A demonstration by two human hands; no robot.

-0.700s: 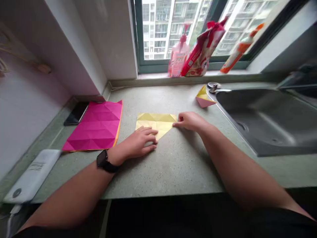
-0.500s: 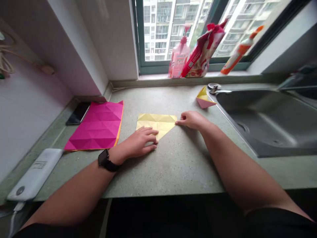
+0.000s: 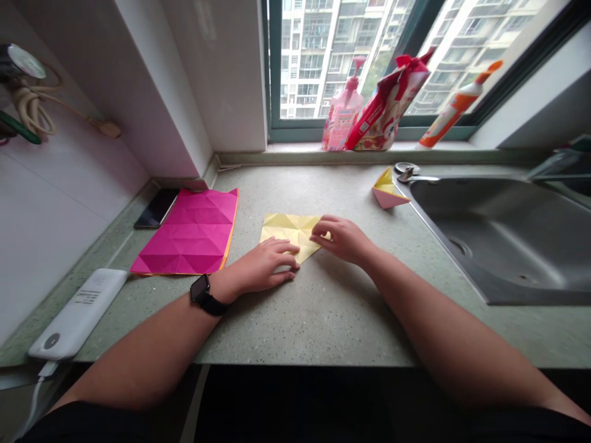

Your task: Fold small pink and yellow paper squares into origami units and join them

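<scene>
A creased sheet of pale yellow paper (image 3: pixel 289 226) lies on the counter, its lower right edge slanting. My left hand (image 3: pixel 268 261), with a black watch on the wrist, rests flat on the lower left of the sheet, fingers apart. At the right side, my right hand (image 3: pixel 339 238) has its fingers curled together over the paper's right corner, which it partly hides. Beyond that hand stands a small folded paper piece (image 3: pixel 390 191), yellow inside and pink outside.
Magenta creased sheets (image 3: pixel 189 231) with orange beneath lie at left, by a phone (image 3: pixel 157 208) and a white power bank (image 3: pixel 80 314) with a cable. A steel sink (image 3: pixel 489 246) is at right. A pink pump bottle (image 3: pixel 342 117), red bag (image 3: pixel 390 107) and orange-white bottle (image 3: pixel 450 114) line the windowsill.
My right hand has moved left from the paper's right corner onto its right part. The left hand stays on the sheet. The whole view has shifted slightly.
</scene>
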